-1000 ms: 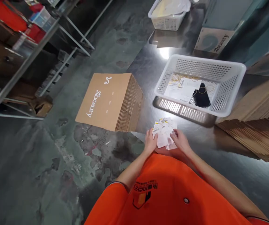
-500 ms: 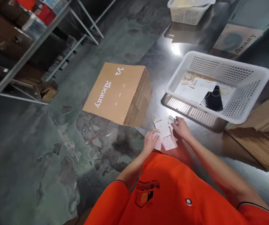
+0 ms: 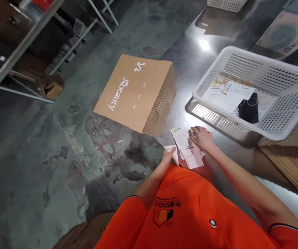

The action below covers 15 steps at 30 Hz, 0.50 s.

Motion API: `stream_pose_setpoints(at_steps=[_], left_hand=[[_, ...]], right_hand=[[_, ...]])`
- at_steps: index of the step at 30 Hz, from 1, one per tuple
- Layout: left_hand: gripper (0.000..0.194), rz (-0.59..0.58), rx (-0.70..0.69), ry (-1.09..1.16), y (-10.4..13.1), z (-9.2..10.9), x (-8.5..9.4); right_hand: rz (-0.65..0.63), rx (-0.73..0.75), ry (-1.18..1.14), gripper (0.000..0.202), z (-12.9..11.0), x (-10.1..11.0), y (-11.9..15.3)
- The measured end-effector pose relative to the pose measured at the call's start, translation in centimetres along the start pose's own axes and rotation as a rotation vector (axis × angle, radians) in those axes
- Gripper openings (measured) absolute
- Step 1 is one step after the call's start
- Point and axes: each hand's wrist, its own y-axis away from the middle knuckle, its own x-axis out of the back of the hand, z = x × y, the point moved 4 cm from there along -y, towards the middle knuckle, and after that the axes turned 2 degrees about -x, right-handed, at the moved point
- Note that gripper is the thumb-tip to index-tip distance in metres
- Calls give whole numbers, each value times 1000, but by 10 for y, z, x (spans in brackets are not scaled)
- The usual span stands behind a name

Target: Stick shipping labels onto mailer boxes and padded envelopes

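At the table's near edge, my left hand (image 3: pixel 166 158) is closed on a white paper slip (image 3: pixel 173 154), its thumb lying on top. My right hand (image 3: pixel 202 139) has its fingers bent and pressed together over other printed slips (image 3: pixel 180 137), whose edges partly vanish under the fingertips. These slips overlap on the metal table and carry barcodes and small yellow marks. One slip (image 3: pixel 194 159) lies lowest, close to my orange shirt.
Flat cardboard cartons (image 3: pixel 134 93) are stacked left of the slips. A white plastic basket (image 3: pixel 270 133) holds papers, rubber bands and a dark flat object. More folded cardboard (image 3: pixel 286 162) lies at right, a printed box (image 3: pixel 281 34) behind. A metal shelf (image 3: pixel 21 55) stands far left.
My left hand has drawn a slip down and left, away from the others. The slips under my right hand are arranged differently, one now lower. The view has shifted slightly.
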Motion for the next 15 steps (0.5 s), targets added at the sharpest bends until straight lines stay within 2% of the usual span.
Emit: stream_pose_setpoints(at_steps=[3,6,8,10,13,15], left_hand=[[32,-18,53,42,11,-10,18],[40,9,55,133,24,-15,37],[41,14,-2,215,26,-7,38],[35,-22,-127,192,23,11,25],[22,-58,-358,-98,12,44,-8],[12,-33,-440,-254,5,60,-27]], right_hand=[[99,-171,-122,44,21,2,20],[26,-290,-260,42,36,-20,41],[-29,-305,-305,37,36,-38,52],[-63,-313,-315,34,31,-52,59],[-115,-350,-243,22,26,-60,61],[-114,-386,-221,20,26,-59,57]])
